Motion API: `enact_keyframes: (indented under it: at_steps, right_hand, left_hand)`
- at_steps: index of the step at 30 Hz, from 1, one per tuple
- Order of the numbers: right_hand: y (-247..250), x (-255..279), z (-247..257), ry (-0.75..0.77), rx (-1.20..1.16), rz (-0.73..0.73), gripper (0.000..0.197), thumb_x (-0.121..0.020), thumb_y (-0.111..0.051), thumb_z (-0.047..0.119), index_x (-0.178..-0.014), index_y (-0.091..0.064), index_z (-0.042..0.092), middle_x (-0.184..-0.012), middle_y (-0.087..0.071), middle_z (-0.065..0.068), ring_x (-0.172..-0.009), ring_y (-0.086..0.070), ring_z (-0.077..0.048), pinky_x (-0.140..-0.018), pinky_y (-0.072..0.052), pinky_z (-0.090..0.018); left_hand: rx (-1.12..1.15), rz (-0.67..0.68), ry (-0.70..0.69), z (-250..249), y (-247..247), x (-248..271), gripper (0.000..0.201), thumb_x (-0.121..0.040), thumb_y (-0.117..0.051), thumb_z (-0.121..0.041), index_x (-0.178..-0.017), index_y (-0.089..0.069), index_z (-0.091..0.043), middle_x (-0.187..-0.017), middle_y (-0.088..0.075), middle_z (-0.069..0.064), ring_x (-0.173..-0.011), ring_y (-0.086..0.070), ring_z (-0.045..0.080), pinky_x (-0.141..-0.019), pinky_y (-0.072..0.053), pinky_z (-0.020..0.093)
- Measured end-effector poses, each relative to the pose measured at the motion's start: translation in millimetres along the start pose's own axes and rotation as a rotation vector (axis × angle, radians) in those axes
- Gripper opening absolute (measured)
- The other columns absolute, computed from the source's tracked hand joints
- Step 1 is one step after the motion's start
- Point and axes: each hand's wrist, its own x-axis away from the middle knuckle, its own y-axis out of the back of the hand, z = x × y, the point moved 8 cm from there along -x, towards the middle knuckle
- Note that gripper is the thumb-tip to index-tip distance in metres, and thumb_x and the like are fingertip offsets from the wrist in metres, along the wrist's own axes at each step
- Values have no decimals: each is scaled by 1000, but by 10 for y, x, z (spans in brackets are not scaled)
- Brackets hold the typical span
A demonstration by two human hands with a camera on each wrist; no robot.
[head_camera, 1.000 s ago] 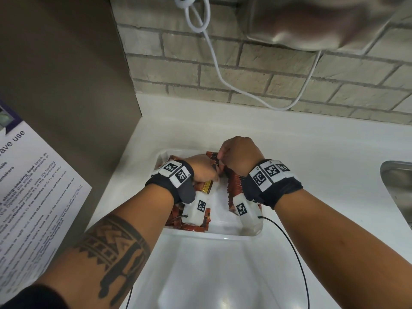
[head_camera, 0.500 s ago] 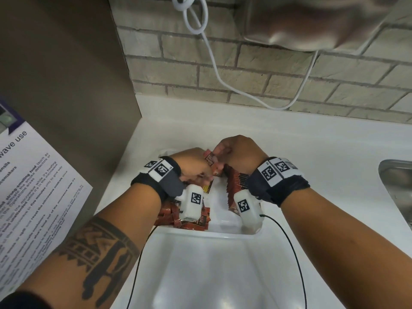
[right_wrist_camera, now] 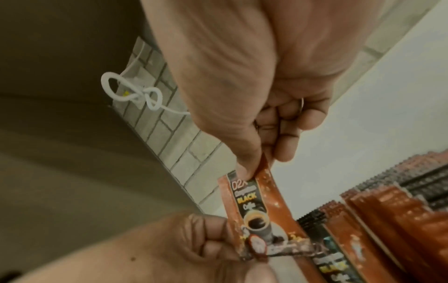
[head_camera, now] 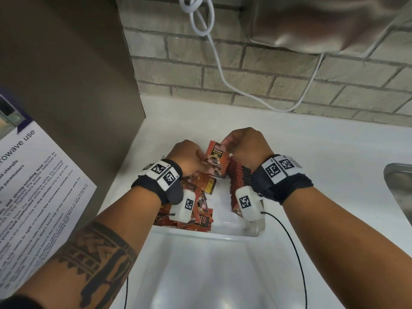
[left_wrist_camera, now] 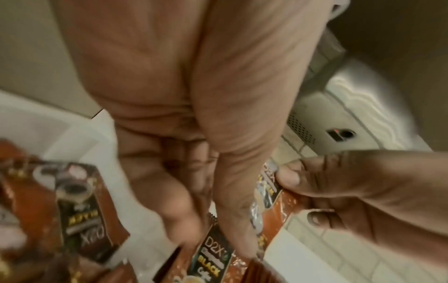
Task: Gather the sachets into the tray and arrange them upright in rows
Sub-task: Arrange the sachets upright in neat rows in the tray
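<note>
Over tray (head_camera: 223, 236) | hands pinch sachet (head_camera: 217, 160) | label "D2X BLACK Coffee"

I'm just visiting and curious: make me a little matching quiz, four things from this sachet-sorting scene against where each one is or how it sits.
Things:
1. held sachet
2. sachet row
3. loose sachets
4. white cable

Places or states:
A. lying in a jumble at the tray's left
B. hanging against the brick wall
C. pinched at the top by the right hand
D. standing upright at the tray's right

Pairs: 1-C, 2-D, 3-A, 4-B
</note>
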Motion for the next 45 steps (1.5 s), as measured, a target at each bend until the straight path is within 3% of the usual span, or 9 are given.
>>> enact_keyframes:
  at_steps: [4,7,10,13,19,25,29,37,45]
  right_hand:
    - [-195,-44,-117,-78,246,97,20,-86,-63,22,-71,-71,33,-83,-67,12,-88,-63,-11,-73,-48,-20]
    - [-325,-69,-172,-152,385,101,16,-86,-62,32,-86,-77,26,-102,-69,3,-103,-62,-21,-92,-53,-38]
    - [-351,-103,-176,-176,475,59,24,-88,-59,33,-102,-75,22,-108,-65,1,-109,-57,-21,-94,-50,-36]
    - [-389,-126,-165,-169,516,73,26,-89,-56,32,-106,-74,24,-111,-62,1,-113,-53,-21,-92,-47,-34]
    - [-411,-166,-175,-143,515,96,25,-89,-54,30,-103,-75,25,-109,-62,2,-111,-54,-21,-94,-46,-36]
    - [-461,-150,-169,-83,529,174,18,-88,-60,25,-79,-70,38,-108,-63,5,-111,-55,-20,-98,-44,-37]
    - [-459,-129,-149,-65,469,163,24,-86,-63,20,-73,-68,40,-99,-64,8,-105,-57,-19,-95,-43,-35]
    - [-415,-123,-143,-67,378,120,16,-82,-70,20,-80,-74,36,-92,-62,10,-96,-60,-16,-90,-40,-31]
    - [-242,-11,-18,-26,339,82,18,-84,-69,18,-88,-74,35,-104,-64,4,-100,-61,-17,-91,-49,-34]
  left_hand:
    - [-324,-8,119,112,-31,-56,40,-81,-79,-45,-70,-62,-10,-71,-68,5,-65,-64,19,-59,-46,27]
    - [-369,170,88,23,-290,-54,37,-92,-67,-42,-78,-66,-8,-79,-66,3,-72,-62,20,-63,-45,29]
    - [-362,291,31,-63,-537,-72,25,-99,-56,-26,-109,-68,-6,-102,-65,6,-81,-63,20,-70,-52,28]
    - [-327,293,43,-28,-638,-144,9,-99,-56,-16,-107,-58,-19,-102,-64,4,-64,-59,10,-54,-52,19]
    - [-309,271,58,12,-656,-228,16,-99,-56,-14,-113,-60,-19,-89,-62,0,-60,-59,10,-49,-51,19]
    - [-482,365,32,38,-726,-230,42,-100,-46,-22,-136,-62,-5,-112,-58,8,-98,-55,21,-97,-52,35]
    - [-584,404,-19,46,-770,-263,40,-100,-46,-23,-129,-66,-5,-128,-66,15,-103,-63,27,-94,-53,36]
    - [-640,430,-57,54,-811,-271,40,-103,-42,-23,-125,-68,-2,-113,-68,13,-89,-53,21,-74,-46,26]
    - [-616,353,5,126,-649,-231,35,-99,-51,-21,-125,-69,-7,-128,-68,10,-107,-65,26,-97,-53,35]
